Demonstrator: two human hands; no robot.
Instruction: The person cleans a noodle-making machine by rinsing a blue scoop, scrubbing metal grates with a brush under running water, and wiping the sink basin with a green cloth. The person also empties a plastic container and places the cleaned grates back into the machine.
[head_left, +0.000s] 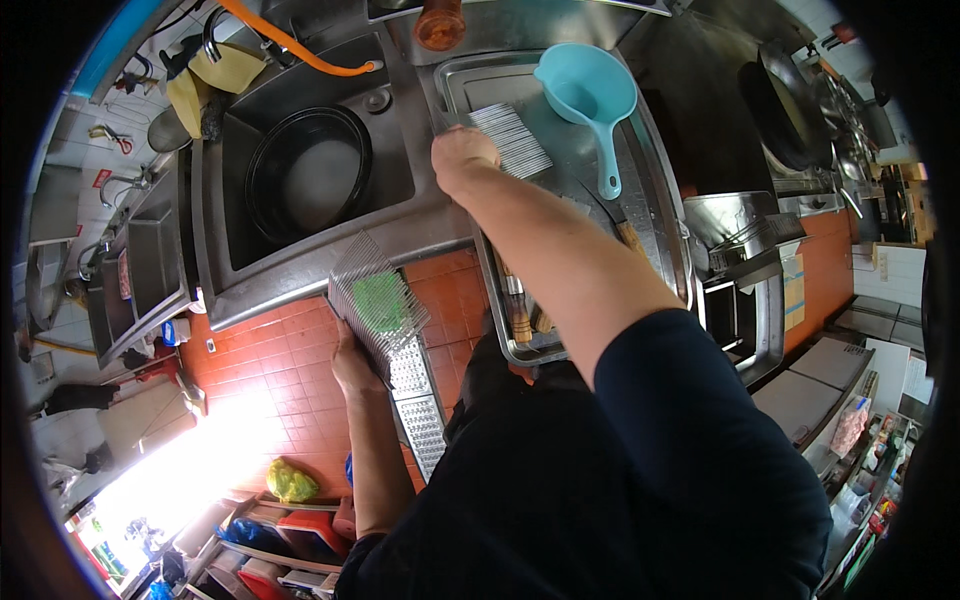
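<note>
My left hand (354, 361) grips the side of a wire grid rack (375, 259), tilted over the floor in front of the sink. A green pad-like thing (379, 301) shows through its wires; whether it touches the rack I cannot tell. My right hand (465, 156) is curled at the left edge of a ribbed metal rack (514, 140), above a large steel tray (487, 71); its fingertips are hidden. A light blue plastic dipper (585, 82) rests at the tray's far right. Under my right forearm lie a wooden-handled knife (628, 234) and other wooden-handled tools (519, 319).
Left of the tray, a steel sink (390, 176) holds a round black tub (364, 154). An orange hose (300, 49) reaches over it. Yellow rubber gloves (229, 67) hang behind. A perforated drain grate (421, 431) runs along the tiled floor (255, 352). A steel pot (724, 217) stands right.
</note>
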